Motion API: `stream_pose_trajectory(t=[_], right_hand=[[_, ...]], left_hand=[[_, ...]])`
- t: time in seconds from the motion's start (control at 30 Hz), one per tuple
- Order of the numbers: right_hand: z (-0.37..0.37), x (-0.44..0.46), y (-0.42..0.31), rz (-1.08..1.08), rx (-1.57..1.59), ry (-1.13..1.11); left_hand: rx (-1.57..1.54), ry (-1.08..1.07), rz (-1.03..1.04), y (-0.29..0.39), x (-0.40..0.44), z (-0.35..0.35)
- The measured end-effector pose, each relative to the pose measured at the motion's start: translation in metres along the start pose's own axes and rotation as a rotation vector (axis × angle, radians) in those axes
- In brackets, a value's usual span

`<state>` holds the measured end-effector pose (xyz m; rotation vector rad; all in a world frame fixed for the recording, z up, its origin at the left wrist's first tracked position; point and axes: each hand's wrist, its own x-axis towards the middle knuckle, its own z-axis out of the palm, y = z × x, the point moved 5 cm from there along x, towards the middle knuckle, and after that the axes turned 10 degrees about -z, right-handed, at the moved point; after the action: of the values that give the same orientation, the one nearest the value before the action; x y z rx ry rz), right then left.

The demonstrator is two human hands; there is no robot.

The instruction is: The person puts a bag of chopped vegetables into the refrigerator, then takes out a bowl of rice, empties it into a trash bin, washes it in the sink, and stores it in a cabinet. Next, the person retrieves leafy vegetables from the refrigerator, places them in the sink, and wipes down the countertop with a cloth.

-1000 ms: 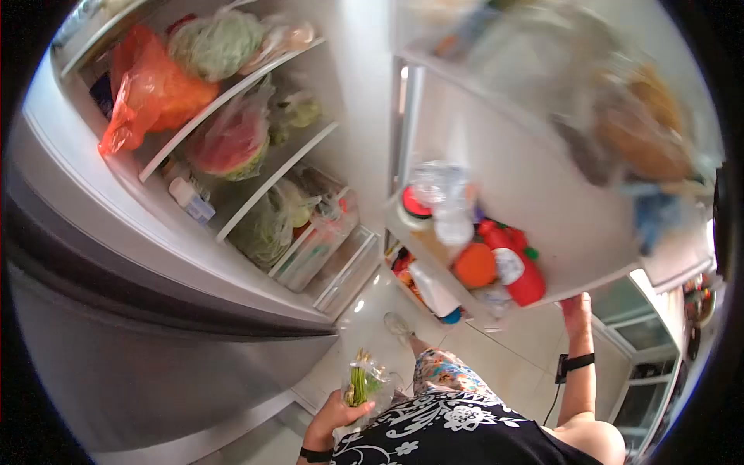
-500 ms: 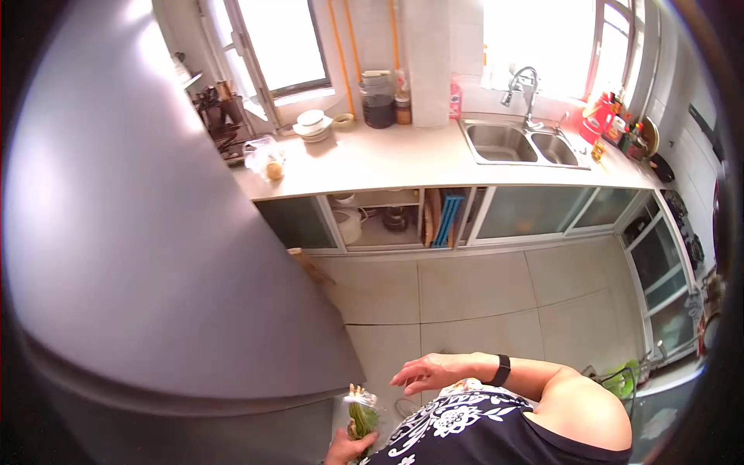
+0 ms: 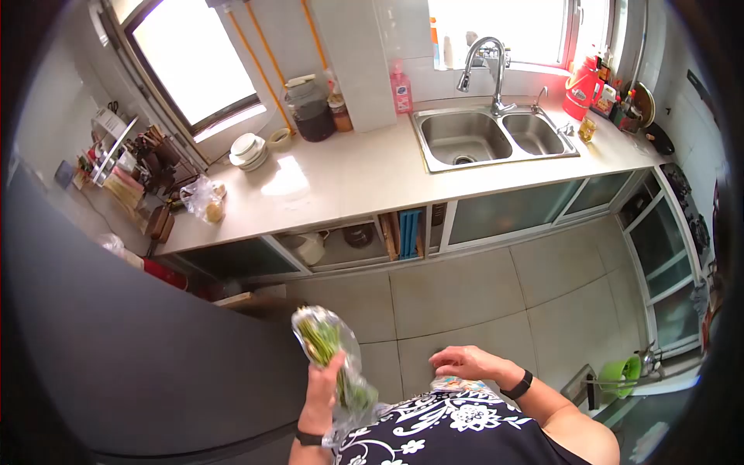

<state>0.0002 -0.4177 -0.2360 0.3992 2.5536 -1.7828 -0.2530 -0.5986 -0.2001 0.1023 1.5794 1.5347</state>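
Note:
My left hand (image 3: 325, 381) is closed around a bunch of green-stemmed vegetables (image 3: 319, 333) in a clear plastic bag (image 3: 358, 385). The pale stem ends point up and away from me, while the bag's lower end hangs by my patterned top. Their exact kind is hard to make out. My right hand (image 3: 466, 362) is held in front of my body with nothing in it, its fingers loosely bent and apart from the thumb. Each wrist wears a dark band.
A large grey smooth-sided appliance (image 3: 186, 372) stands close on my left. Ahead runs a counter (image 3: 333, 182) with a double sink (image 3: 465, 139), stacked white bowls (image 3: 248, 151), a plastic bag (image 3: 203, 200) and a red jug (image 3: 581, 91). At lower right is a green bin (image 3: 620, 376).
My left hand has raised the bagged vegetables up and forward, so more of them shows. The view has moved nearer the counter. My right hand stays in front of my body.

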Motion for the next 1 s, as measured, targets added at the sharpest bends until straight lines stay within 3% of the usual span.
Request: stream_pose_trajectory(t=[0.03,0.13,0.23,0.33,0.5,0.57,0.73,0.83,0.9,0.97,1.0], right_hand=[[-0.02,-0.003,0.008,0.004,0.004,-0.008],[-0.087,0.003,0.024,-0.011,0.196,0.326],[-0.158,0.033,0.007,-0.116,-0.134,0.441],[-0.21,0.078,-0.005,-0.216,-0.094,0.6],[-0.257,0.175,0.013,-0.039,0.07,0.563],[-0.283,0.217,0.034,-0.094,0.338,0.584],[-0.391,0.31,0.024,-0.13,0.304,0.571],[-0.45,0.368,0.022,-0.019,0.214,0.279],[-0.473,0.395,0.065,0.119,-0.247,0.37],[-0.482,0.407,0.098,0.168,-0.755,0.381],[-0.485,0.416,0.098,0.166,-0.754,0.367]], left_hand=[[-0.133,-0.016,-0.009,0.015,0.019,0.028],[-0.246,-0.186,-0.073,0.049,0.075,0.105],[-0.35,-0.387,-0.121,0.083,0.119,0.191],[-0.243,-0.546,-0.165,0.102,0.161,0.251],[0.017,-0.699,-0.133,0.13,0.25,0.298],[0.093,-0.745,-0.057,0.159,0.292,0.306],[0.001,-0.68,0.041,0.241,0.389,0.297],[-0.12,-0.528,-0.087,0.253,0.451,0.279],[-0.047,-0.393,-0.119,0.199,0.534,0.241],[0.258,0.001,-0.003,0.17,0.58,0.195],[0.252,0.01,-0.01,0.171,0.582,0.186]])
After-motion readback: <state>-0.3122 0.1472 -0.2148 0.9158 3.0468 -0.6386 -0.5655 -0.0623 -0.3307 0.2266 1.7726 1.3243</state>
